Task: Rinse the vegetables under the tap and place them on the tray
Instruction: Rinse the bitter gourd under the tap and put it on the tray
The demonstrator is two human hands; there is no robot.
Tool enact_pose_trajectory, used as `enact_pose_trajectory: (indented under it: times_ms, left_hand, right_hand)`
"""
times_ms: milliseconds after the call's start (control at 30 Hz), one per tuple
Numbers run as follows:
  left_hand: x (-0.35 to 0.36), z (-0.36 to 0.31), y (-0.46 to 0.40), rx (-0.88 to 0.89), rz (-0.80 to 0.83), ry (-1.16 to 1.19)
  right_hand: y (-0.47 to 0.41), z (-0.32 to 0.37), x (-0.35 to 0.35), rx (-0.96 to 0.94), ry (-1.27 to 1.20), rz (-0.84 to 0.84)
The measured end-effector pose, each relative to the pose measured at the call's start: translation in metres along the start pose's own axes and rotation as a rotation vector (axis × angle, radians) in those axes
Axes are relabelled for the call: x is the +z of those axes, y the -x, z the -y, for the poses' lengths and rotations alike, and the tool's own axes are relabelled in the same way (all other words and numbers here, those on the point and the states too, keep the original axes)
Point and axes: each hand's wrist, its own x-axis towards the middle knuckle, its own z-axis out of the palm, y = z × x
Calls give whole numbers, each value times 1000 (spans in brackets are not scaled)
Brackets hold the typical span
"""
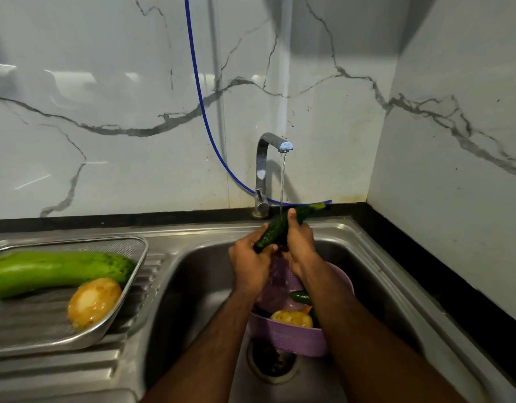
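A long dark green bitter gourd (275, 229) is held slanted under the running tap (272, 141). My left hand (251, 261) grips its lower end and my right hand (299, 241) wraps round its middle. Water falls onto the gourd. Below my wrists a purple colander (288, 334) stands in the sink (198, 280), holding a potato (291, 318) and a small green vegetable (301, 297). On the drainboard at left a steel mesh tray (131, 274) holds a large light green gourd (53, 271) and a potato (93, 302).
A blue hose (206, 117) hangs down the marble wall and runs behind the tap. The sink drain (272, 365) lies in front of the colander. A black counter edge (425, 266) borders the sink at right, and a side wall closes the corner.
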Motion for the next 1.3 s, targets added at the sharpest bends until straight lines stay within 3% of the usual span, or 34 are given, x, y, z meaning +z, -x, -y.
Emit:
enact_pose_trajectory:
  times_ms: [233,433,567,700,867,1067,1300]
  left_hand:
    - [-13,6,-3,-49,-67,-8]
    - [-14,-1,-1,-104,66,145]
    - [-9,-8,1,-362,115,427]
    - [-8,-4,5,-549,309,439]
    - [-12,6,2,-439,347,259]
    - [-14,20,4,-252,293,-144]
    - [-21,18,3,-141,185,-269]
  right_hand:
    - [14,-10,1,-23,-32,296]
    - [12,-5,3,-19,-36,153]
    - [8,-2,-5,-15,-11,134]
    - [4,-4,-9,37,-15,148]
    - [3,-4,-4,31,-54,99]
    - [3,-2,3,1,-43,70]
    - [17,2,6,50,-152,278]
